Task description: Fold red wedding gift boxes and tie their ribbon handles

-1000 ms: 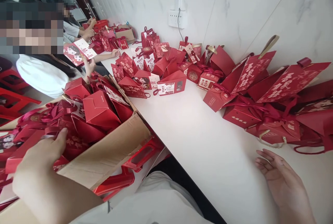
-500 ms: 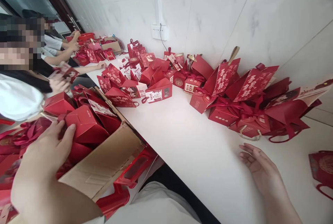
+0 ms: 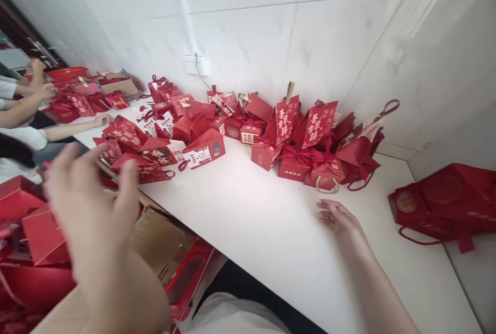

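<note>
Step in hand, judged from this view: between grips. Left hand (image 3: 93, 205), blurred, is raised beside an open brown cardboard carton (image 3: 163, 241), thumb well apart from the fingers, nothing seen in its grasp. Glossy red folded-paper boxes (image 3: 44, 233) fill the carton.

Right hand (image 3: 343, 223) is half open, fingers loosely curled, no object visible in it. It is over the white smooth-topped counter (image 3: 251, 215), just short of a small red paper box with a cream rope handle (image 3: 326, 171); cannot tell if it touches the counter.

That box sits at the front of a ribboned red cluster near the wall. Left of it: a red paper box with a white printed label (image 3: 205, 150). Far right: a large dark-red box with a cord loop (image 3: 445, 197). A co-worker's hand (image 3: 103, 119) is at the counter's far end.

Any pick from here would call for lowering the left hand and closing its fingers on one box, clear of tangled ribbons.
</note>
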